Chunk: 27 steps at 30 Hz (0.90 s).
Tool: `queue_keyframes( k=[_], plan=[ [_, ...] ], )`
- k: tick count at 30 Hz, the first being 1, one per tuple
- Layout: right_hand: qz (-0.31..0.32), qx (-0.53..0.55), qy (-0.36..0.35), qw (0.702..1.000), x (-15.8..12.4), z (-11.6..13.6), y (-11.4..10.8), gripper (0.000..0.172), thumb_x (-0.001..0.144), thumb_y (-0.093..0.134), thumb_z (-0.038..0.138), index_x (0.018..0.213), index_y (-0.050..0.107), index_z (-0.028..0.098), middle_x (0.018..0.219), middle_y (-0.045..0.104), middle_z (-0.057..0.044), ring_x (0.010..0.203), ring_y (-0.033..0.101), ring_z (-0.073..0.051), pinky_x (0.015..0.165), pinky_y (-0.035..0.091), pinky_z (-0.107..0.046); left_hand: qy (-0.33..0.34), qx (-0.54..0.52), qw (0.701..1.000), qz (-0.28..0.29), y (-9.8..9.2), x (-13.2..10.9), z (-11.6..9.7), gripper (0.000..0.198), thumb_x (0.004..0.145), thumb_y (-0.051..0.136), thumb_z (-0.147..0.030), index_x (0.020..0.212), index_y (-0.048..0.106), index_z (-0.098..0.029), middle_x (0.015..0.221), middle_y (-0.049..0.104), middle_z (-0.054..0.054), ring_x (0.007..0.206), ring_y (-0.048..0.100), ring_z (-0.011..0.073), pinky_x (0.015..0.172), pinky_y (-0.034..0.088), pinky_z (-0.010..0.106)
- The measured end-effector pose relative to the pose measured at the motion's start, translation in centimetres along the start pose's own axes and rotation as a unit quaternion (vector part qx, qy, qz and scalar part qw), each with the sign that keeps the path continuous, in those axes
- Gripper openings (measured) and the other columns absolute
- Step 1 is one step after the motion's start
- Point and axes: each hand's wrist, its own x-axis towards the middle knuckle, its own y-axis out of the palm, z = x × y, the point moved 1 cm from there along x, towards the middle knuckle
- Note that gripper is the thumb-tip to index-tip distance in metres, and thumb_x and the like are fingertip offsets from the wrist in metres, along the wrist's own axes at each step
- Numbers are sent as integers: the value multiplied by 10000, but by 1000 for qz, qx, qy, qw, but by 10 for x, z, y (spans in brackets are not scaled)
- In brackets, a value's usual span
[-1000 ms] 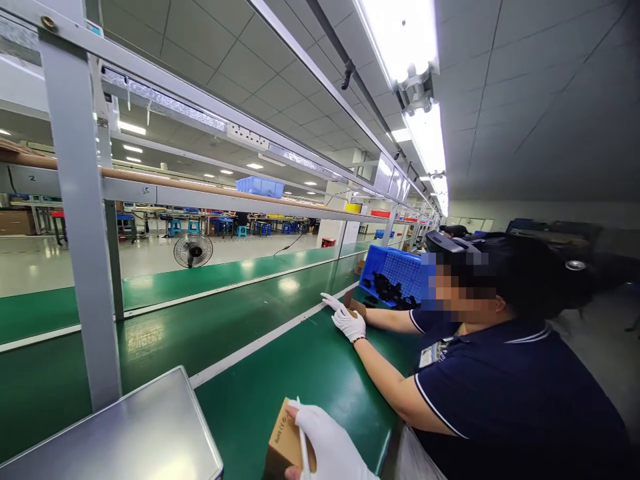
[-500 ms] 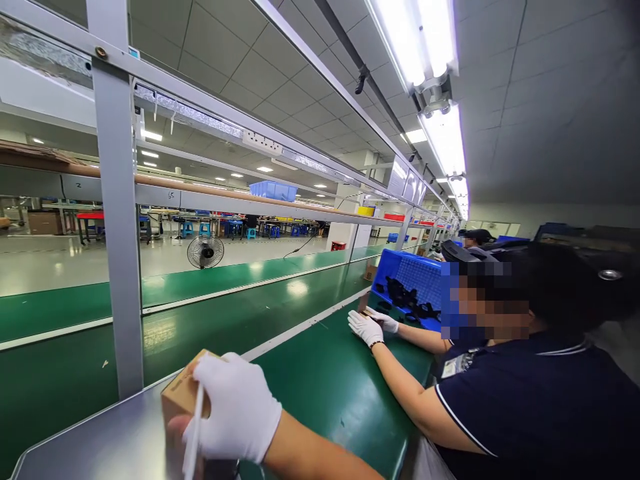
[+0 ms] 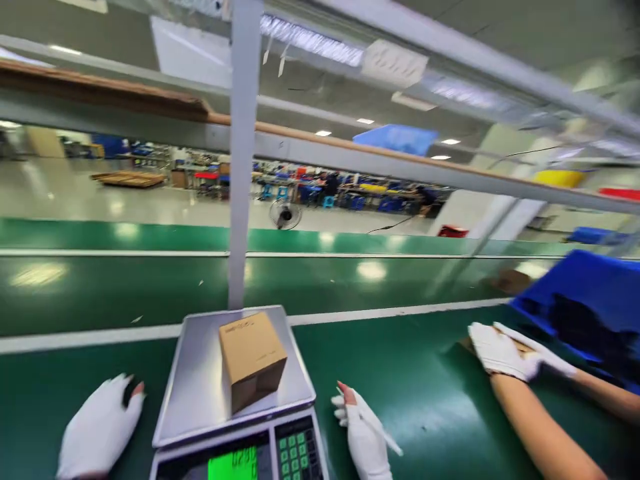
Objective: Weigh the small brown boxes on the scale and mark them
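A brown cardboard box [image 3: 254,357] stands on the metal plate of a digital weighing scale [image 3: 195,393], whose green display is lit. Left of the scale, my left hand [image 3: 100,427] in a white glove is closed over the green belt. Something small and dark shows between its thumb and fingers, but I cannot make out what it is. My right hand [image 3: 364,433], gloved with a bare fingertip showing, is just right of the scale. It grips a thin white pen [image 3: 387,437], which sticks out toward the lower right. Neither hand touches the box.
A co-worker's gloved hands [image 3: 505,353] press on a flat brown piece on the belt at right. Beyond them lies a blue bin [image 3: 595,287] with black parts. A metal post [image 3: 243,200] rises behind the scale, carrying a shelf rail [image 3: 320,157].
My right hand has let go of the box, which now rests on the scale, and has drawn back to the right with the pen. My view has swung left; my left hand has come into view.
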Motion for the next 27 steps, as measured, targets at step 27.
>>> queue_keyframes(
  k=[27],
  plan=[
    [351, 15, -310, 884, -18, 247, 39, 384, 866, 576, 553, 734, 566, 193, 663, 547, 12, 624, 506, -146, 585, 389, -249, 191, -318, 928, 37, -67, -49, -180, 894, 726, 640, -743, 1376, 442, -160, 1373, 470, 149, 1269, 449, 324, 1114, 377, 488]
  ],
)
